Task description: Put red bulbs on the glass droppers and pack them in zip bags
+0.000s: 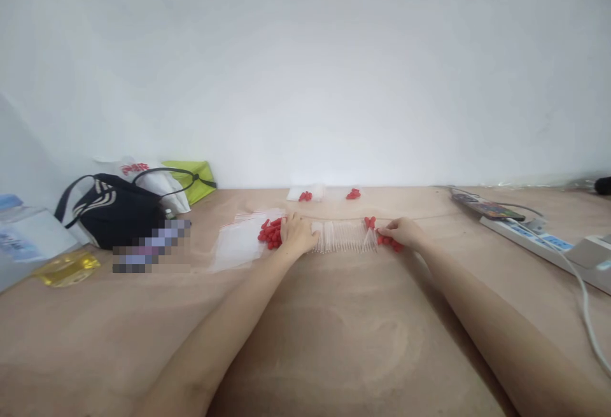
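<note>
A row of thin clear sticks (341, 237) lies side by side in the middle of the table. My left hand (298, 233) rests over its left end with fingers stretched out. Just left of that hand is a heap of small red pieces (270, 234), partly on a stack of clear plastic bags (238, 245). At the row's right end, my right hand (403, 232) has thumb and fingertips pinched together; what they hold is too small to make out. Red pieces (391, 243) lie beneath it, and red-topped sticks (370, 223) sit just left of its fingertips.
Two small groups of red pieces (305, 196) (353, 194) lie near the wall, on clear bags. A black bag (119, 210), a green bag (198, 178) and a bottle of yellow liquid (69, 269) stand left. Right are a phone (491, 207) and a power strip (529, 235) with a cable.
</note>
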`<state>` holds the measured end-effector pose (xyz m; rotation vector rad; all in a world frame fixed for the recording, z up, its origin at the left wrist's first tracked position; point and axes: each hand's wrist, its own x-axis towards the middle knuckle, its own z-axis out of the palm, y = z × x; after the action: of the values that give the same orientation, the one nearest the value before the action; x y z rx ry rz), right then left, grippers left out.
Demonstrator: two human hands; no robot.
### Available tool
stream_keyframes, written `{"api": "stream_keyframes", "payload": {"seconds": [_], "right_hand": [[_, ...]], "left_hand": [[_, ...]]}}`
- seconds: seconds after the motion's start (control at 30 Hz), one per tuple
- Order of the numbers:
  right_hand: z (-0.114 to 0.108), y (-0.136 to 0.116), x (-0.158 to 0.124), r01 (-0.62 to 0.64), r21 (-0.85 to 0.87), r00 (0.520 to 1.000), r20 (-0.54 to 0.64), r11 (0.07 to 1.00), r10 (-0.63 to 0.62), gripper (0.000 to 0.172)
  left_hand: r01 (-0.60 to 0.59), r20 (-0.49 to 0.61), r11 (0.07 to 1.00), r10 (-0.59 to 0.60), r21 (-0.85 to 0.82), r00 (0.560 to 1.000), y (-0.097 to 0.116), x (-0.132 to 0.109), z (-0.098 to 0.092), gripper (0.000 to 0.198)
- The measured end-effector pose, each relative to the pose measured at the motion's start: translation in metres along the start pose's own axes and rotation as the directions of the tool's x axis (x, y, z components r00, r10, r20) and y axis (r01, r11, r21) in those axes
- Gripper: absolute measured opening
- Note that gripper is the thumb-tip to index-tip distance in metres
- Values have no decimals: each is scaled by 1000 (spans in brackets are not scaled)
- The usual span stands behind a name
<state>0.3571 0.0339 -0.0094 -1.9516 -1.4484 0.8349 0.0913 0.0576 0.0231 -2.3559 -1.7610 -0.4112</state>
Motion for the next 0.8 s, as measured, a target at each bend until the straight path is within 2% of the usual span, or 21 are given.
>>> {"api": "stream_keyframes", "payload": {"seconds": [0.1, 0.2, 0.27, 0.33, 0.4, 0.53, 0.67, 0.73, 0.8], "right_hand": [[0, 0, -1, -1, 4, 999, -41, 1000, 1, 27], [-2, -3, -3, 0, -4, 986, -167, 1000, -1, 28], [-4, -6, -4, 3, -15, 953, -304, 1000, -7, 29], [-4, -10, -6, 27, -22, 900, -434, 999, -34, 30], [-1, -14, -7, 80, -26, 850, -520, 996, -82, 31], [10, -24, -11, 243, -69, 768, -596, 968, -235, 38], [25, -35, -23, 467, -173, 631, -621, 867, -464, 29], [35, -39, -34, 533, -108, 623, -620, 839, -476, 22], [47, -41, -47, 585, 50, 669, -593, 809, -447, 17]], "left_hand": [[79, 59, 997, -80, 23, 995, 5, 11, 4, 33], [141, 117, 989, -145, 36, 983, 6, 18, 4, 35], [175, 153, 984, -179, 43, 972, 6, 20, 2, 34], [194, 181, 980, -199, 46, 963, 7, 22, 1, 31], [193, 201, 980, -198, 42, 959, 9, 24, -1, 26], [158, 215, 987, -158, 18, 964, 13, 28, -3, 17], [62, 142, 998, -57, -30, 988, 16, 23, -11, 13], [-30, 82, 997, 36, -72, 996, 15, 12, -17, 16], [-132, 35, 984, 137, -117, 990, 12, -5, -22, 18]]}}
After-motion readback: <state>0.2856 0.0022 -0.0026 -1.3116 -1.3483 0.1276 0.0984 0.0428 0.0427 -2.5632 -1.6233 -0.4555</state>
